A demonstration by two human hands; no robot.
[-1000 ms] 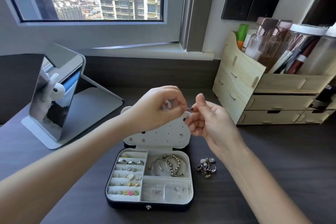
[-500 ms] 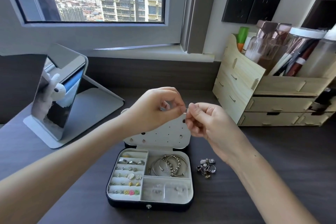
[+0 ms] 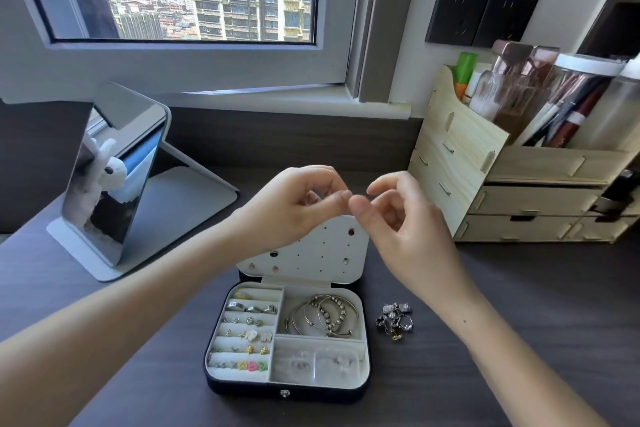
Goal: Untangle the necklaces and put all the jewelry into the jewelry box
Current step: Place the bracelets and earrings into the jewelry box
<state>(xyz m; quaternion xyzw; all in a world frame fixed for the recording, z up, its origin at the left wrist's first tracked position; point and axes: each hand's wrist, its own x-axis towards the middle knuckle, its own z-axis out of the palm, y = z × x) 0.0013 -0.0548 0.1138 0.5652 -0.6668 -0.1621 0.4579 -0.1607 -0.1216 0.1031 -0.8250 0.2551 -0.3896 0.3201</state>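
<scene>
Your left hand (image 3: 291,204) and right hand (image 3: 408,218) meet fingertip to fingertip above the raised lid (image 3: 311,253) of the open jewelry box (image 3: 287,388). Both have curled fingers as if pinching, but I cannot tell whether anything tiny sits between them. If a small piece is there, a loosened pinch could drop it behind the lid or onto the dark desk (image 3: 519,322), where you'd struggle to spot it. The tangled cluster of jewelry (image 3: 394,319) lies on the desk just right of the box, not yet put away; tugging it hard may tighten the knots
</scene>
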